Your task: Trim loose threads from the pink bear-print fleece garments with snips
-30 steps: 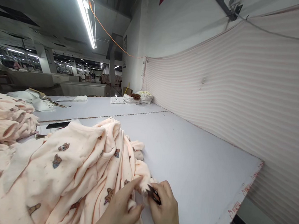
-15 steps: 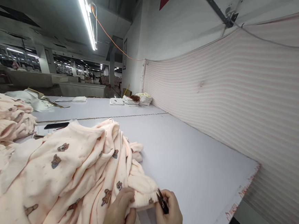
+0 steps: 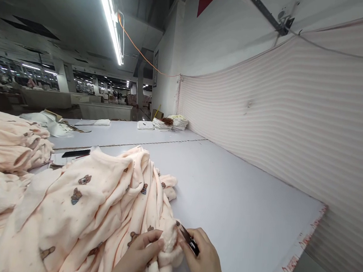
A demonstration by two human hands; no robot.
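A peach fleece garment [image 3: 94,204] printed with small bears lies bunched on the white table [image 3: 242,203]. My left hand [image 3: 137,256] pinches a fold of its edge at the bottom of the view, fingers closed on the fabric. My right hand [image 3: 204,263] sits just right of it, closed on small black thread snips [image 3: 189,239] whose tip touches the bunched fabric edge.
A stack of folded peach garments [image 3: 11,143] rises at the left. A black phone [image 3: 76,153] lies behind the garment. Folded white pieces [image 3: 166,122] sit at the far end of the table. A striped fabric sheet [image 3: 296,120] hangs along the right wall. The table's near right corner [image 3: 316,213] is close.
Both hands shifted slightly along the garment's edge; the left hand regripped a bunched fold and the snips now point up-left into the fabric. The camera view drifted a little.
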